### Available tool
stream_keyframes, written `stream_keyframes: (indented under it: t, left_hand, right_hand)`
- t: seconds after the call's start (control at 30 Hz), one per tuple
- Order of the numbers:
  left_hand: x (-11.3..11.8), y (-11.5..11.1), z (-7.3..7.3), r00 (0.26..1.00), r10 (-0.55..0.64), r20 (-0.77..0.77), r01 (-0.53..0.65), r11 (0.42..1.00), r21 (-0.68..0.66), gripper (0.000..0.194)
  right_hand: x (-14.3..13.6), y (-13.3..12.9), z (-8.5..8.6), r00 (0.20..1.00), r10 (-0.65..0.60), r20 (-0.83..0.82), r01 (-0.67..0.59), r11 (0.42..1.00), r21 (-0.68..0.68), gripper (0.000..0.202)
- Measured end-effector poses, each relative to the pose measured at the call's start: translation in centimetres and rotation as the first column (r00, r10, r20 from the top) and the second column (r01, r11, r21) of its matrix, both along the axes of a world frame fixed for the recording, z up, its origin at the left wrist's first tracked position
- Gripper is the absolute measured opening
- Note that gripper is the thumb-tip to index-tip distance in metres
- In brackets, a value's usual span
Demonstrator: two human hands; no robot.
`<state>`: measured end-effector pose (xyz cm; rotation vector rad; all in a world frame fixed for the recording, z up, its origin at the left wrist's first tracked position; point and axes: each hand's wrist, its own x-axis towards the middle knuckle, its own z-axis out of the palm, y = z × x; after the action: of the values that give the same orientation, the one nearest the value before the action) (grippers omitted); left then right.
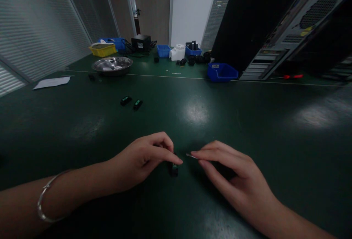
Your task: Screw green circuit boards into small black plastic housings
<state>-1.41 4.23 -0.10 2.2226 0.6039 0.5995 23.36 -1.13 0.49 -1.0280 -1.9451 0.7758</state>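
Observation:
My left hand (145,156) is closed with its fingertips on a small black block with a bit of green (175,171) resting on the table. The fingers partly cover this block. My right hand (236,173), a little to the right, pinches a thin, pale, flat sliver (191,155) between thumb and fingers. Its tip points left towards the block, with a gap between them. What the sliver is made of is too small to tell. Farther off to the left lie two similar black blocks with green tops, one (125,100) beside the other (138,104).
On the green table (242,121) stand a metal bowl (112,65), white paper (52,82) and a blue bin (222,72). Behind are a yellow tray (103,50), a black box with cables (141,43) and a white housing (177,52). A computer case (291,22) rises at right.

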Motion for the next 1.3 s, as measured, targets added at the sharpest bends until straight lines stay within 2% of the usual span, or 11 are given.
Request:
stream_keyframes:
  t: [0.1,0.23,0.3,0.4,0.6,1.03,1.17,1.3]
  left_hand:
    - [0.2,-0.5,0.6,1.000,0.000,0.018,0.000,1.000,0.022,0.047]
    - [0.8,-1.5,1.0,0.994,0.082,-0.079,-0.074,0.992,0.099,0.025]
    - [0.9,-1.7,0.8,0.984,0.104,-0.141,-0.081,0.984,0.161,0.021]
    - [1.0,-1.6,0.5,0.985,0.105,-0.136,-0.080,0.981,0.178,0.010]
    - [0.7,-1.3,0.1,0.997,0.063,0.034,-0.066,0.994,0.086,0.013]
    - [0.5,-0.8,-0.1,0.993,0.080,0.083,-0.086,0.994,0.066,0.013]
    - [0.6,-1.0,-0.3,0.992,0.085,0.094,-0.094,0.990,0.102,0.012]
    - [0.6,-1.0,-0.4,0.987,0.081,0.137,-0.099,0.987,0.127,0.011]
  right_hand:
    - [0.0,0.0,0.1,1.000,0.001,0.005,-0.001,1.000,-0.021,0.031]
    - [0.0,0.0,0.1,1.000,0.004,0.002,-0.004,1.000,-0.025,0.031]
    - [0.0,-0.1,0.1,1.000,0.000,0.001,0.000,1.000,-0.019,0.030]
    - [0.0,0.0,0.1,1.000,0.002,0.026,-0.002,1.000,-0.003,0.029]
    - [-0.1,0.1,0.3,0.985,0.002,0.175,-0.002,1.000,0.003,0.027]
    - [-0.1,-0.2,0.8,0.936,0.031,0.351,-0.034,0.999,0.003,0.027]
    - [-0.2,-0.1,0.8,0.932,0.027,0.361,-0.034,0.999,0.013,0.026]
    - [-0.2,-0.1,0.9,0.952,0.046,0.301,-0.042,0.999,-0.021,0.025]
